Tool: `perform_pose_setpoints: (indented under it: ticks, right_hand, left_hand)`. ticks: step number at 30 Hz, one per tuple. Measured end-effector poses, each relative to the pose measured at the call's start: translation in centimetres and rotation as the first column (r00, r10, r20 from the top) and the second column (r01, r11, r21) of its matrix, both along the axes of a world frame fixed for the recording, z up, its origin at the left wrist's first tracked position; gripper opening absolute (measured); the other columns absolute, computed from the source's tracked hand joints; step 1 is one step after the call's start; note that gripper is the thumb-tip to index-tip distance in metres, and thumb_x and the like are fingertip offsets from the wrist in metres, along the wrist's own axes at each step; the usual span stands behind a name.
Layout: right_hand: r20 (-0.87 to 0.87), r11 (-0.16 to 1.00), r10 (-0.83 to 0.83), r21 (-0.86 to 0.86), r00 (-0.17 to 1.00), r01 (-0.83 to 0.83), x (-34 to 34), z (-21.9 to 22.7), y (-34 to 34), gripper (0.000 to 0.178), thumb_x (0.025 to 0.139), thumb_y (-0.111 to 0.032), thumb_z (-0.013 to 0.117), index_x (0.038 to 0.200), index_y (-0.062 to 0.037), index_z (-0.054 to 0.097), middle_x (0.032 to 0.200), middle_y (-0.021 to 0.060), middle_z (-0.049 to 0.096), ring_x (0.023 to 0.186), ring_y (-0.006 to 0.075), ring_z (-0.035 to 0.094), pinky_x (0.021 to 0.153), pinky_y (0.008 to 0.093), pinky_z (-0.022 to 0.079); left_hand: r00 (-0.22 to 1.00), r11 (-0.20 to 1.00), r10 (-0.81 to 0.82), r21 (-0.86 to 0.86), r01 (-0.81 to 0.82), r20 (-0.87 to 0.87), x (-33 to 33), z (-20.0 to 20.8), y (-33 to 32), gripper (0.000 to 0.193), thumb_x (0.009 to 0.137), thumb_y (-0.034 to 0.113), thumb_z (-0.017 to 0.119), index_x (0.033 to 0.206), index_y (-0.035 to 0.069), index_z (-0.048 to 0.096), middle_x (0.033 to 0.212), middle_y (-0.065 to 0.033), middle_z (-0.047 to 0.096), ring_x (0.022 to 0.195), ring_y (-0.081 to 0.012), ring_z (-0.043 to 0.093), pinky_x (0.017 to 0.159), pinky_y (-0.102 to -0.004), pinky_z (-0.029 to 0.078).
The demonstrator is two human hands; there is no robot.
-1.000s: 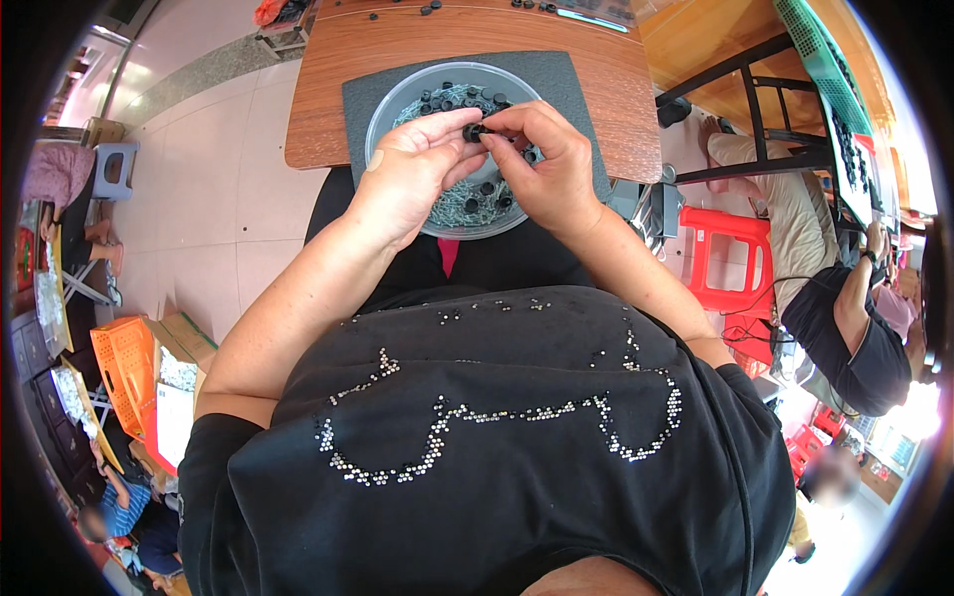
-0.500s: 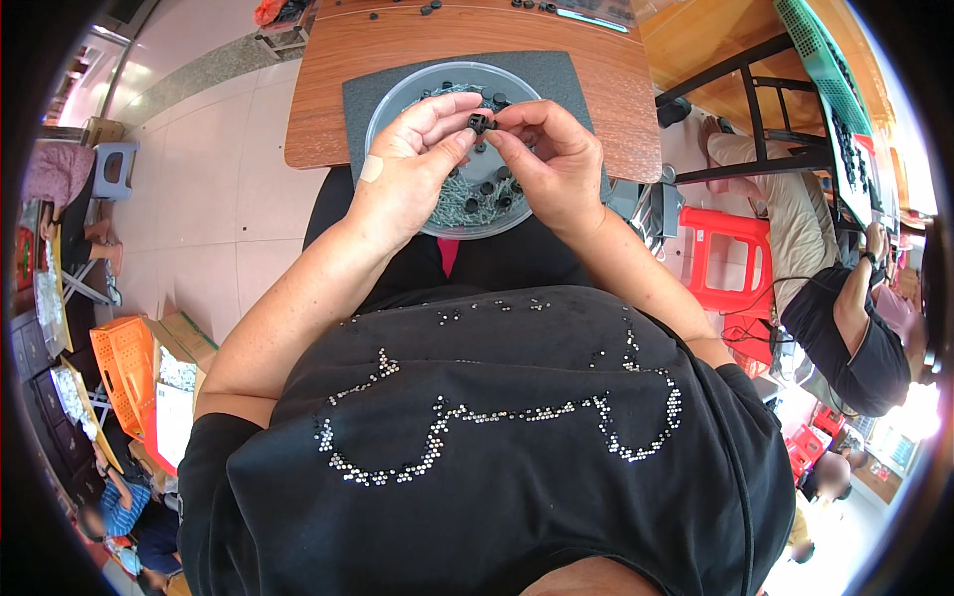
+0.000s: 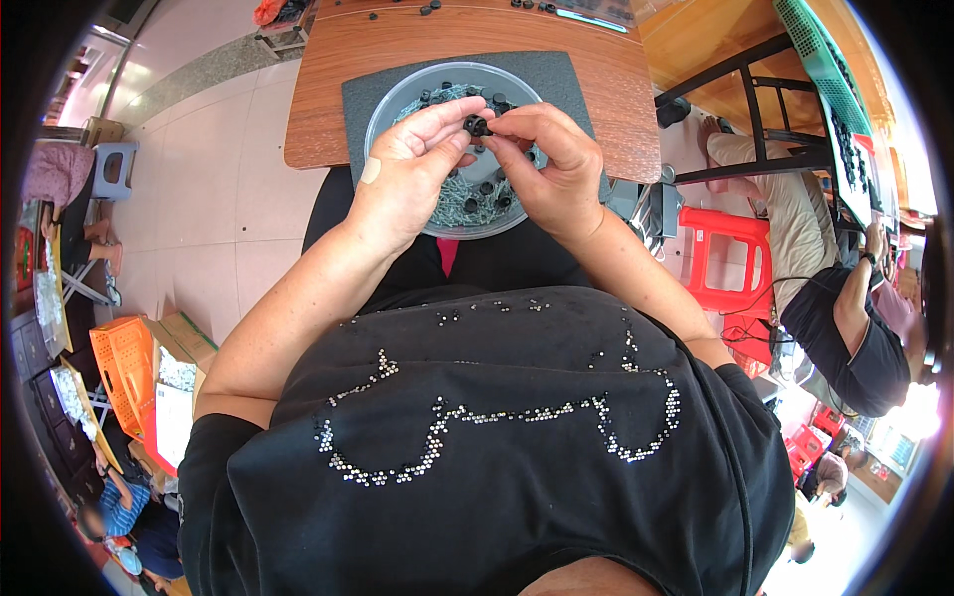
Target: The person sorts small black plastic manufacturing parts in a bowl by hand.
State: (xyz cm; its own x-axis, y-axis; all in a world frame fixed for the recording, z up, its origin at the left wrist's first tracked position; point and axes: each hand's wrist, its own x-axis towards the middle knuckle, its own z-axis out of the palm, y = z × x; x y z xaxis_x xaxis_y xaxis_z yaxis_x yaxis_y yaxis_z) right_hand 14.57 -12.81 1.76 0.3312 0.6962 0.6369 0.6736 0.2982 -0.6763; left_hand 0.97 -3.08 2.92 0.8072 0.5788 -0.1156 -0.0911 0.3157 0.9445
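Observation:
Between my two hands is a small black cylindrical part, too small to name more exactly. The fingertips of my left hand close on it from the left, with a pale plaster near the wrist. From the right, my right hand pinches the part's other end between thumb and forefinger. Below them a round, clear plastic tub holds many thin silvery screws and several black round parts. My hands hide the middle of the tub.
Under the tub lies a dark grey mat on a brown wooden table, with loose black parts at its far edge. A red plastic stool stands at the right, near a seated person. An orange crate sits at the left.
The black part has turned and shifted slightly left and down between my fingers. My right fingertips have moved a little to the left; the tub stays put.

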Motion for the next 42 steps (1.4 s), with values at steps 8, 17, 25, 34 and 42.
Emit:
perform_pose_setpoints:
  ticks: [8,17,25,34,42]
  right_hand:
    - [0.011,1.000,-0.022,0.008,1.000,0.022,-0.3,0.2,0.0,0.021,0.070,0.009,0.071,0.087,0.0007,0.062,0.083,0.0093,0.065,0.070,0.0155,0.061,0.059,0.0249,0.049]
    - [0.125,0.996,-0.011,0.091,0.992,-0.001,0.1,0.1,0.2,0.021,0.069,0.009,0.071,0.086,-0.0006,0.062,0.087,0.0099,0.066,0.071,0.0184,0.061,0.058,0.0257,0.048]
    - [0.128,0.996,-0.032,0.091,0.991,0.021,-0.1,0.2,0.0,0.022,0.068,0.008,0.072,0.085,-0.0008,0.062,0.083,0.0088,0.065,0.068,0.0178,0.060,0.057,0.0256,0.048]
    - [-0.019,0.998,-0.051,-0.030,0.999,0.051,-0.7,0.2,-0.2,0.019,0.072,0.006,0.072,0.087,0.0004,0.063,0.079,0.0077,0.064,0.068,0.0122,0.060,0.058,0.0228,0.048]
    - [-0.506,0.964,0.063,-0.192,0.860,-0.184,0.1,-0.3,0.0,0.012,0.076,-0.003,0.073,0.085,-0.0024,0.065,0.075,0.0017,0.063,0.068,0.0071,0.060,0.059,0.0230,0.049]
  left_hand:
    - [1.000,0.999,0.013,0.050,-0.014,0.023,0.0,0.0,-0.1,0.032,0.093,0.002,0.048,0.125,0.000,0.052,0.118,-0.0097,0.060,0.107,-0.0141,0.057,0.086,-0.0269,0.047]
    - [0.999,1.000,0.017,0.008,-0.018,0.041,0.0,-0.3,0.0,0.031,0.093,0.001,0.048,0.123,0.001,0.055,0.118,-0.0087,0.060,0.107,-0.0137,0.057,0.086,-0.0265,0.047]
    - [0.999,0.992,0.023,0.124,-0.026,0.024,0.0,-0.1,-0.3,0.032,0.093,-0.001,0.047,0.124,0.001,0.055,0.118,-0.0086,0.060,0.108,-0.0143,0.057,0.087,-0.0268,0.047]
    - [0.996,0.990,0.044,0.134,-0.053,0.072,0.0,-0.2,-0.8,0.033,0.092,-0.004,0.046,0.123,0.000,0.055,0.119,-0.0107,0.060,0.110,-0.0161,0.056,0.091,-0.0275,0.046]
    - [0.998,0.962,0.049,0.267,-0.058,0.040,-0.3,-0.9,-1.0,0.031,0.089,-0.005,0.052,0.120,-0.002,0.056,0.116,-0.0132,0.061,0.108,-0.0180,0.059,0.093,-0.0274,0.046]
